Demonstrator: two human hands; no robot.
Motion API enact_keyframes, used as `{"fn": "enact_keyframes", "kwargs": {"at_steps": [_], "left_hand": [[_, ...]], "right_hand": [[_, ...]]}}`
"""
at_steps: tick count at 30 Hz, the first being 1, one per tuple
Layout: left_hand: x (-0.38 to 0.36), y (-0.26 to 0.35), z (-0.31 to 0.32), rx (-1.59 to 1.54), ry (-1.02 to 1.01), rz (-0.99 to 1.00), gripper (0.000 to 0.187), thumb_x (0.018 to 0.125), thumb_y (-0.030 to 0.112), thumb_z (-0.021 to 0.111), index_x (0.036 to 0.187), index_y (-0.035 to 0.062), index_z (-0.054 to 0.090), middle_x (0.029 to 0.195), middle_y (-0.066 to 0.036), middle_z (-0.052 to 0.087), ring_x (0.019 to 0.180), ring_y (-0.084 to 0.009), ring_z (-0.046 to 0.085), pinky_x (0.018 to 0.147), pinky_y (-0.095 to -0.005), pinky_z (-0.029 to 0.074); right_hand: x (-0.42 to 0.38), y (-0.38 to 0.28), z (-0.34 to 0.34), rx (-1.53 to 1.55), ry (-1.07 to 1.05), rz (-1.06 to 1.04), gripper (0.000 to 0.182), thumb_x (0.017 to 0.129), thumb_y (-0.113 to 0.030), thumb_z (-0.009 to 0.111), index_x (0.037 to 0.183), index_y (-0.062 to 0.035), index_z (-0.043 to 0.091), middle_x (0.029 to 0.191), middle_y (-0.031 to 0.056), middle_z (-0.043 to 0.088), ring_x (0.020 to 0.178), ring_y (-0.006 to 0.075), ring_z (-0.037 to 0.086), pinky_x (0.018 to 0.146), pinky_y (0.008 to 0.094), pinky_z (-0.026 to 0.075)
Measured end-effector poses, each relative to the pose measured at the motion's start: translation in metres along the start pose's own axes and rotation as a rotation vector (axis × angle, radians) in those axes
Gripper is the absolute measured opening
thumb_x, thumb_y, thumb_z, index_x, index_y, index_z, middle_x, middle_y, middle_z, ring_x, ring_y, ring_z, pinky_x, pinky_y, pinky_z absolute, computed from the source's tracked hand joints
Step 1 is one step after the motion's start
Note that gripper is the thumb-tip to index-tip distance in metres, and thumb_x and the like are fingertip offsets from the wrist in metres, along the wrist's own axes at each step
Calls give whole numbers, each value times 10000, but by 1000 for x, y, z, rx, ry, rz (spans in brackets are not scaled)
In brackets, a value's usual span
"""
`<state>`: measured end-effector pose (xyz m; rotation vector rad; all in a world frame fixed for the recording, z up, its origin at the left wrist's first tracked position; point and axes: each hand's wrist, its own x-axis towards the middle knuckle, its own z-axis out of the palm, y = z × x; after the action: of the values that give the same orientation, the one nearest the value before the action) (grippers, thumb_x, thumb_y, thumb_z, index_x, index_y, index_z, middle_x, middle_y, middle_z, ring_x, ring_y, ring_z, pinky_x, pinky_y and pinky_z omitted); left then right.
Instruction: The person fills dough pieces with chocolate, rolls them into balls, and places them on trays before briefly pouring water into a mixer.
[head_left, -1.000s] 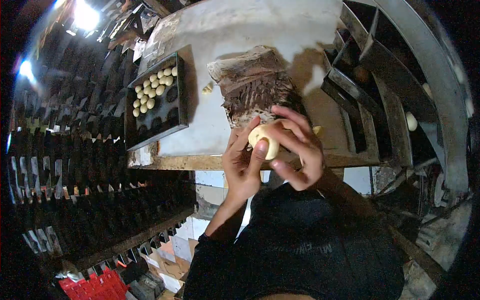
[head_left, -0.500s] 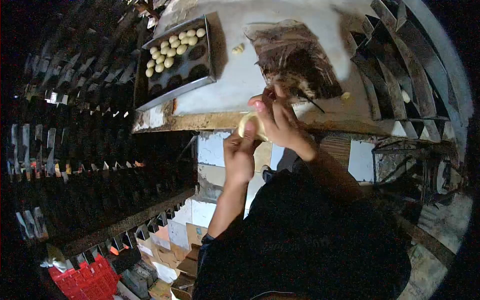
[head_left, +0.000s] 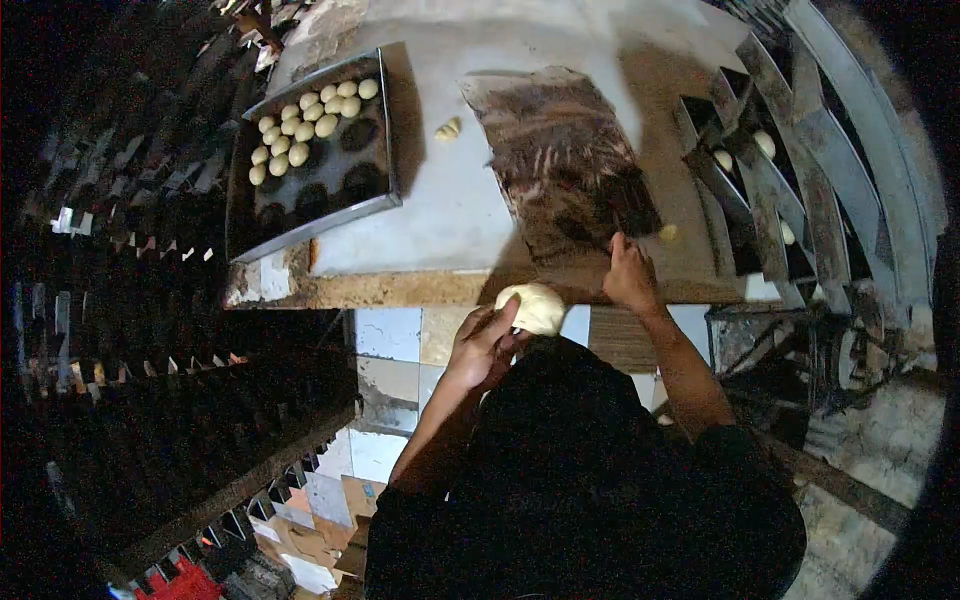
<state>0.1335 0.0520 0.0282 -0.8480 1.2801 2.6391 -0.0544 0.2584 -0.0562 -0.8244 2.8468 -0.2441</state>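
Note:
My left hand (head_left: 483, 345) is closed round a pale, flattened piece of dough (head_left: 536, 309), held just off the table's front edge with the thumb on top. My right hand (head_left: 631, 277) is at the near right corner of a slab of dark brown paste (head_left: 565, 150) spread on the table. Its fingers are closed on a thin, dark-handled tool, mostly hidden by the hand and the paste. Beside the paste lie a small dough scrap (head_left: 447, 130) on the left and a yellowish bit (head_left: 668, 232) on the right.
A dark metal tray (head_left: 320, 228) with several round dough balls (head_left: 299, 154) stands at the left. Metal moulds (head_left: 800, 180), some holding pale dough, stand at the right. Racks of moulds (head_left: 150, 400) fill the left side. A red crate (head_left: 180, 580) is low at left.
My right hand has left the dough and moved right to the thin tool at the paste. The left hand keeps the dough, now lower and farther right. The camera view has shifted.

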Motion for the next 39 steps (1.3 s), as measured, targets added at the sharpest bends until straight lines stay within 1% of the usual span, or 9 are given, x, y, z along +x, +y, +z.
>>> {"fn": "enact_keyframes", "kwargs": {"at_steps": [1, 12, 16, 20, 21, 25, 29, 34, 39], "left_hand": [[4, 10, 7, -106, 30, 37, 446, 917, 291, 602, 1165, -74, 541, 990, -132, 646, 989, -166, 614, 812, -277, 502], [74, 61, 18, -188, 101, 206, 513, 945, 236, 529, 1368, -18, 387, 1268, -161, 539, 1126, -202, 551, 928, -284, 487], [98, 68, 24, -232, 60, 229, 533, 940, 260, 541, 1380, 5, 383, 1253, -144, 548, 1102, -189, 553, 895, -279, 485], [123, 63, 24, -238, 156, 259, 478, 959, 249, 512, 1363, 12, 418, 1215, -121, 570, 1084, -186, 560, 902, -302, 473], [130, 61, 27, -177, 194, 240, 476, 961, 261, 501, 1356, 5, 427, 1225, -128, 567, 1089, -194, 564, 913, -305, 469], [161, 46, 26, -68, 196, 180, 439, 969, 267, 483, 1320, 2, 474, 1235, -122, 556, 1102, -197, 553, 945, -332, 446], [167, 33, 40, -147, 60, 122, 426, 984, 286, 451, 1291, -4, 504, 1243, -115, 548, 1090, -196, 549, 946, -342, 442], [158, 15, 13, -244, 92, -48, 404, 973, 274, 488, 1271, 3, 523, 1209, -114, 564, 1058, -178, 566, 801, -269, 507], [122, 24, 7, -394, 0, 190, 448, 963, 280, 510, 1313, 4, 468, 1221, -118, 553, 1059, -195, 576, 750, -224, 526]], "right_hand": [[11, 5, 3, -55, -204, 92, 316, 830, -29, 482, 1137, 19, 423, 900, 236, 529, 671, 384, 561, 614, 466, 474], [157, 15, -4, -1, 526, -419, 262, 844, 38, 515, 1103, 23, 552, 932, 158, 556, 641, 246, 538, 582, 349, 466], [223, 40, 98, -62, 324, -379, 232, 873, -59, 501, 1079, 5, 586, 926, 190, 580, 619, 304, 553, 551, 403, 473], [219, 27, 22, 99, -154, -562, 235, 849, -150, 580, 1029, -18, 650, 742, 157, 631, 695, 269, 636, 601, 387, 501], [212, 20, -24, 382, -530, -416, 251, 846, -158, 610, 1038, -4, 664, 865, 193, 667, 750, 238, 655, 640, 353, 513], [170, 23, -15, 944, -277, -345, 333, 833, -150, 631, 1129, 3, 627, 903, 186, 669, 745, 242, 642, 668, 312, 511], [124, 8, -29, 637, 136, -744, 462, 801, -111, 608, 1257, -55, 556, 831, 125, 600, 735, 268, 626, 660, 333, 526], [72, 12, 2, 263, 301, -524, 480, 759, -93, 621, 1235, -61, 566, 821, 114, 580, 744, 279, 614, 624, 354, 520], [42, 13, 4, 84, 199, -310, 284, 831, -147, 662, 1087, -24, 659, 977, 142, 582, 905, 289, 605, 765, 420, 501]]}}
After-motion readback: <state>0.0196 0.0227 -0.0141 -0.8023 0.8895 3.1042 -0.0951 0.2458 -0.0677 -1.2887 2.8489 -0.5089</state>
